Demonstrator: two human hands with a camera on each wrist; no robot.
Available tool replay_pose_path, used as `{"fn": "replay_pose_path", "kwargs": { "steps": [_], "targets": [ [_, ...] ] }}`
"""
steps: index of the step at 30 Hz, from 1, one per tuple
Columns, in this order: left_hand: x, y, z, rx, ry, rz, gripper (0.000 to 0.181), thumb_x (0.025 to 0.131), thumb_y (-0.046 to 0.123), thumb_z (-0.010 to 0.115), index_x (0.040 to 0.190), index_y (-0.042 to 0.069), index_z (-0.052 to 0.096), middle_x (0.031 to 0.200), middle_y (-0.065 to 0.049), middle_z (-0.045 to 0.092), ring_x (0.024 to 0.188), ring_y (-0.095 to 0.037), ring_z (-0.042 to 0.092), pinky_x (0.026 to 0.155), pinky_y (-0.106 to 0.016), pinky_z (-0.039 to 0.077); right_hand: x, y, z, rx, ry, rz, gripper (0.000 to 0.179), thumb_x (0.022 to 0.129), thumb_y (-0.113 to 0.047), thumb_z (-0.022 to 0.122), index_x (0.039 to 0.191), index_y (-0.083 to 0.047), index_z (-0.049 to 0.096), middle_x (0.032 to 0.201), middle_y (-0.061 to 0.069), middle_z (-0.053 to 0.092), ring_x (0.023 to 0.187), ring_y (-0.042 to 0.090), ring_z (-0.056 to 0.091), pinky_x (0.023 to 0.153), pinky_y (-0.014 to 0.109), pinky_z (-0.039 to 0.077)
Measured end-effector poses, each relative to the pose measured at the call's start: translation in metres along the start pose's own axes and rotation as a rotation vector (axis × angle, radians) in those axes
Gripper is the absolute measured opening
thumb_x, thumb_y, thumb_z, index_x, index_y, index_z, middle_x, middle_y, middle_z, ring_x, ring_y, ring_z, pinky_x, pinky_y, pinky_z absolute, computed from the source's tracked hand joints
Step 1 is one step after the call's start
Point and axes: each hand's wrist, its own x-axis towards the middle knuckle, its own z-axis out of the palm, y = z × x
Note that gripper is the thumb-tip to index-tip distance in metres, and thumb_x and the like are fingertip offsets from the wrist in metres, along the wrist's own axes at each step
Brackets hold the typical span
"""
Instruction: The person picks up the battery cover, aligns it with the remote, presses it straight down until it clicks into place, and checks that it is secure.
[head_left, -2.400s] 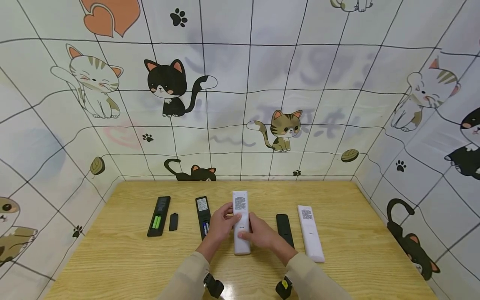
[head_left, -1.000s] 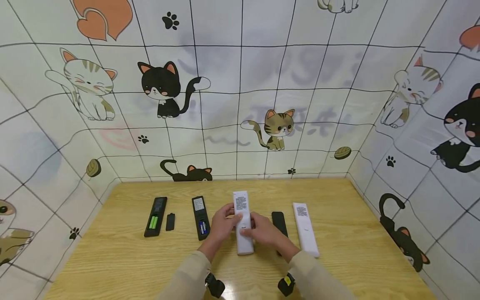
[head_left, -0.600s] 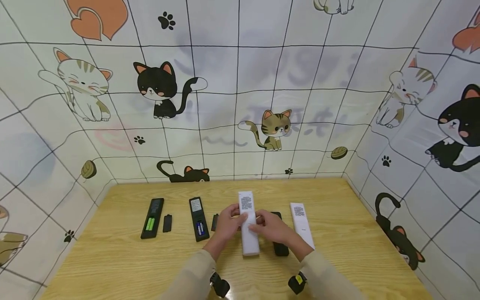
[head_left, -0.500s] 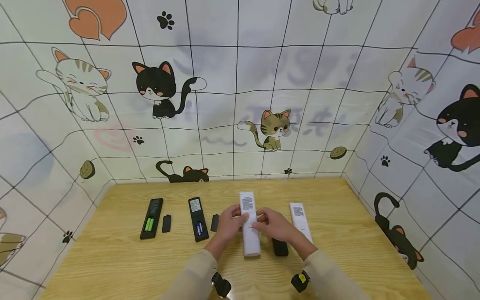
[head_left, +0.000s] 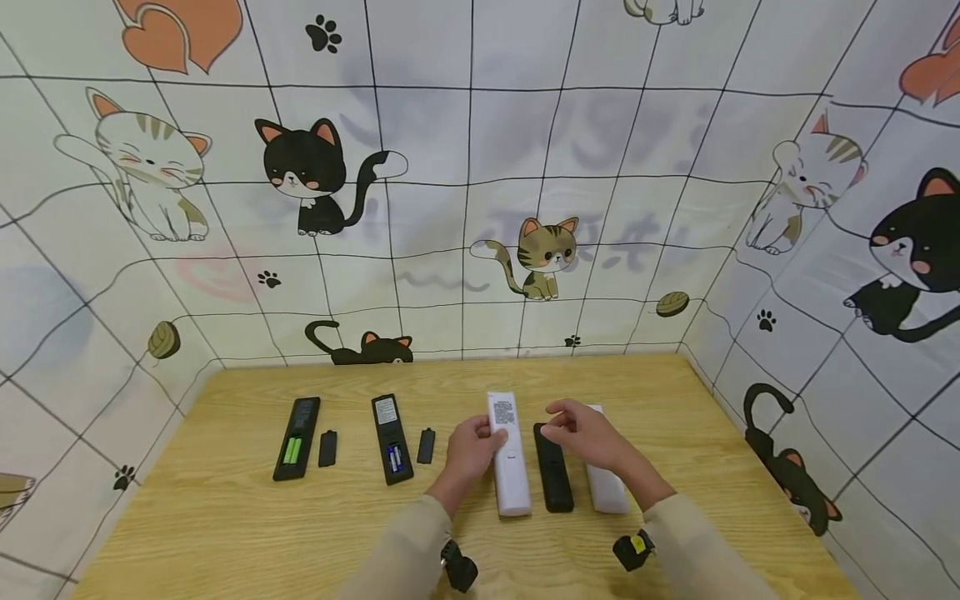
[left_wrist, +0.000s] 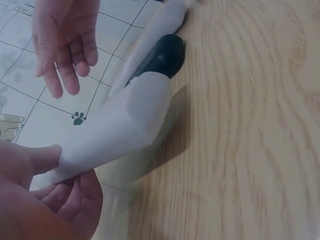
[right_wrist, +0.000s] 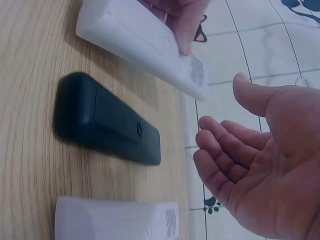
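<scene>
My left hand (head_left: 471,454) grips a white remote control (head_left: 512,475) between thumb and fingers, its labelled back facing up. In the left wrist view, that remote's lower end (left_wrist: 142,107) is lifted off the table, with a shadow below. My right hand (head_left: 592,435) holds nothing; its fingers are loosely bent over the upper end of a black remote control (head_left: 555,479). In the right wrist view, the black remote (right_wrist: 112,122) lies back up with its battery cover on, apart from the fingers. Partly hidden under the right hand lies a second white remote (head_left: 607,490).
Further left lie two black remotes with open battery compartments: one (head_left: 303,417) with green batteries (head_left: 292,451), the other (head_left: 386,425) with blue ones (head_left: 395,457). Beside each lies a loose battery cover (head_left: 327,448). A cat-print wall covering (head_left: 465,208) surrounds the wooden table (head_left: 300,542).
My right hand has let go of the white remote and moved right, over the black remote. The left hand keeps hold of the white remote, now slightly further right.
</scene>
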Motion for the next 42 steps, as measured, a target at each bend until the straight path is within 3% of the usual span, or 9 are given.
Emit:
{"fn": "replay_pose_path", "kwargs": {
  "steps": [12, 23, 34, 42],
  "targets": [
    [0.007, -0.007, 0.006, 0.125, 0.071, -0.085, 0.043, 0.091, 0.024, 0.069, 0.127, 0.002, 0.062, 0.104, -0.009, 0.072, 0.087, -0.016, 0.069, 0.070, -0.030, 0.057, -0.004, 0.009, -0.006, -0.024, 0.036, -0.014, 0.046, 0.097, -0.031, 0.060, 0.132, -0.002, 0.051, 0.107, 0.010, 0.066, 0.090, 0.016, 0.061, 0.076, 0.030, 0.049],
    [0.006, -0.007, 0.006, 0.291, 0.167, -0.036, 0.038, 0.085, 0.030, 0.075, 0.116, 0.007, 0.070, 0.092, -0.003, 0.069, 0.075, -0.013, 0.064, 0.057, -0.026, 0.052, -0.005, 0.015, -0.006, -0.004, 0.028, 0.002, 0.045, 0.097, -0.030, 0.060, 0.132, -0.004, 0.051, 0.108, 0.008, 0.066, 0.089, 0.016, 0.059, 0.076, 0.032, 0.049],
    [0.004, -0.004, 0.009, 0.351, 0.187, -0.032, 0.038, 0.086, 0.030, 0.073, 0.116, 0.007, 0.069, 0.094, -0.003, 0.069, 0.077, -0.013, 0.063, 0.062, -0.029, 0.052, -0.007, 0.015, -0.005, 0.000, 0.002, -0.021, 0.048, 0.098, -0.030, 0.059, 0.133, 0.001, 0.049, 0.108, 0.011, 0.066, 0.090, 0.015, 0.060, 0.075, 0.030, 0.049],
    [0.004, -0.005, 0.010, 0.389, 0.217, -0.034, 0.033, 0.086, 0.029, 0.073, 0.112, 0.008, 0.068, 0.093, -0.002, 0.068, 0.075, -0.014, 0.061, 0.063, -0.030, 0.050, -0.007, 0.012, -0.003, 0.026, 0.004, 0.012, 0.046, 0.097, -0.030, 0.060, 0.132, -0.001, 0.051, 0.108, 0.010, 0.066, 0.089, 0.015, 0.060, 0.075, 0.031, 0.049]
  ]
}}
